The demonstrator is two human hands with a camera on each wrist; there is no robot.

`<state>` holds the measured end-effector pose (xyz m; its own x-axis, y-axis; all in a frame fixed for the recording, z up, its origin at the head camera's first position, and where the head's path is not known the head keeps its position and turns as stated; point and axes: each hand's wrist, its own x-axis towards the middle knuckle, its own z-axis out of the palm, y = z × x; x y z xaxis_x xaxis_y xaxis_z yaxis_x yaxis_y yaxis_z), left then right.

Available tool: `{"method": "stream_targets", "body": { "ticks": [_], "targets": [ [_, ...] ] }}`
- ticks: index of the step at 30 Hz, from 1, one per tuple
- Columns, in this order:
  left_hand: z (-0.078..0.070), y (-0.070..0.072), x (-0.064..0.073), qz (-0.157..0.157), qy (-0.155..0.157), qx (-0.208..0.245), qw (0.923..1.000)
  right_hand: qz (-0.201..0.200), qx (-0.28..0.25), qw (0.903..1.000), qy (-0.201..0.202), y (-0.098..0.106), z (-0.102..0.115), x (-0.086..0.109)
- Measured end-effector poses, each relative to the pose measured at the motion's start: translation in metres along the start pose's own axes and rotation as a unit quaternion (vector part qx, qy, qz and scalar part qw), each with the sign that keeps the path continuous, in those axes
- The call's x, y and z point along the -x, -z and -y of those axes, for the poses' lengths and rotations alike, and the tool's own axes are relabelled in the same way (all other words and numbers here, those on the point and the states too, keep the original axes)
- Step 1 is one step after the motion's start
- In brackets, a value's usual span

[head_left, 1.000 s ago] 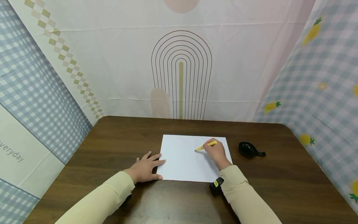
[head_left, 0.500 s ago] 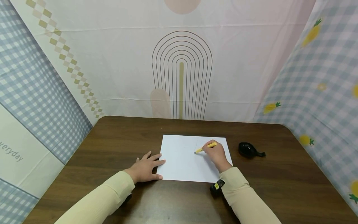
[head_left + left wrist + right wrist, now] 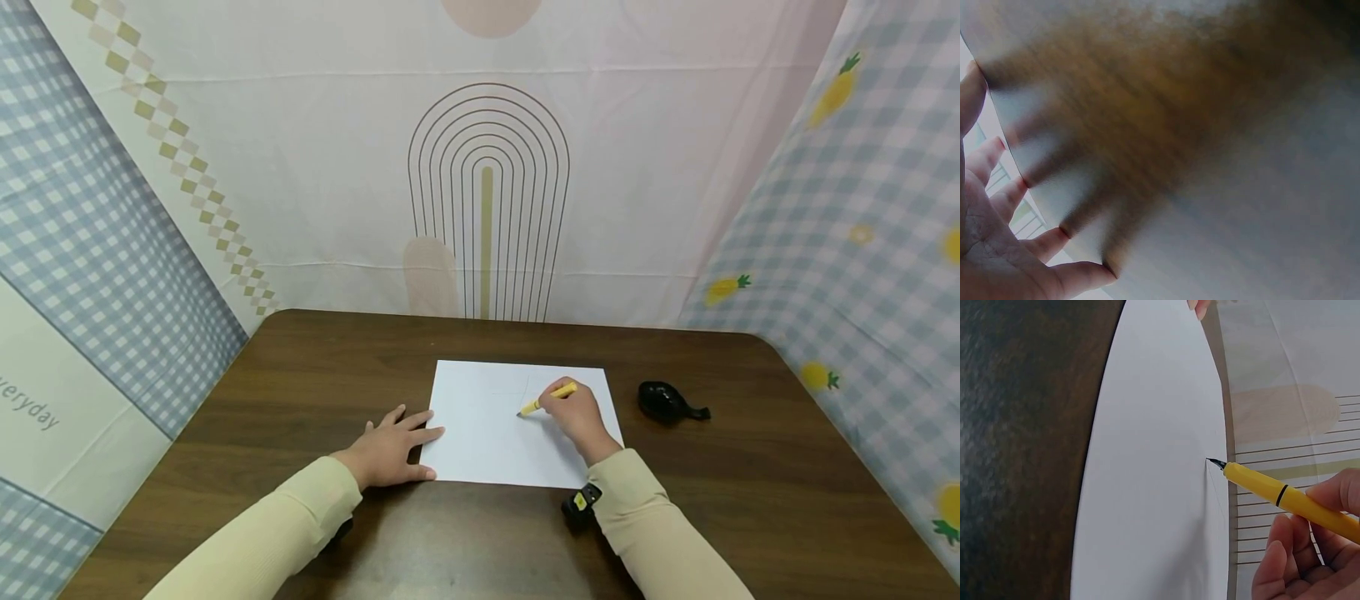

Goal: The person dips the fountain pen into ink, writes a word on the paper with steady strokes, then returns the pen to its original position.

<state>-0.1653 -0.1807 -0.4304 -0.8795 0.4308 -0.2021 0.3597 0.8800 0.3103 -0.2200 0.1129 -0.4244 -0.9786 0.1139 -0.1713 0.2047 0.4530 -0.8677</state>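
A white sheet of paper [image 3: 472,442] lies on the brown table, with a few faint thin lines on its upper right part. My right hand [image 3: 581,417] pinches a yellow fountain pen [image 3: 1254,484] with a black ring and a dark nib. In the right wrist view the nib meets the paper at the end of a thin line. My left hand [image 3: 386,452] rests with fingers spread, thumb and some fingertips on the sheet's left edge. The left wrist view shows the palm side of this hand [image 3: 1007,250], fingertips down on the surface.
Right of the paper lies a shiny black rounded object [image 3: 663,402] with a short narrow neck. The wooden table [image 3: 330,367] reaches back to a patterned cloth [image 3: 337,167], and checked cloth hangs on both sides.
The right hand and the pen have moved slightly down and left, the nib staying at the paper. My left hand and the sheet hold their place.
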Motion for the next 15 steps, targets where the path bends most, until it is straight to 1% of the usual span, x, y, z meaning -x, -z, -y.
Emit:
{"method": "stream_targets", "body": {
  "ticks": [7, 15],
  "targets": [
    [-0.0012, 0.0005, 0.0002, 0.001, 0.003, 0.001, 1.0000, 0.008, -0.005, 0.9999, 0.002, -0.0002, 0.0005, 0.0020],
    [-0.0026, 0.0017, 0.0014, 0.001, 0.004, 0.003, 1.0000, 0.023, 0.001, 0.9997, -0.007, -0.0005, 0.0006, 0.0028]
  ]
}}
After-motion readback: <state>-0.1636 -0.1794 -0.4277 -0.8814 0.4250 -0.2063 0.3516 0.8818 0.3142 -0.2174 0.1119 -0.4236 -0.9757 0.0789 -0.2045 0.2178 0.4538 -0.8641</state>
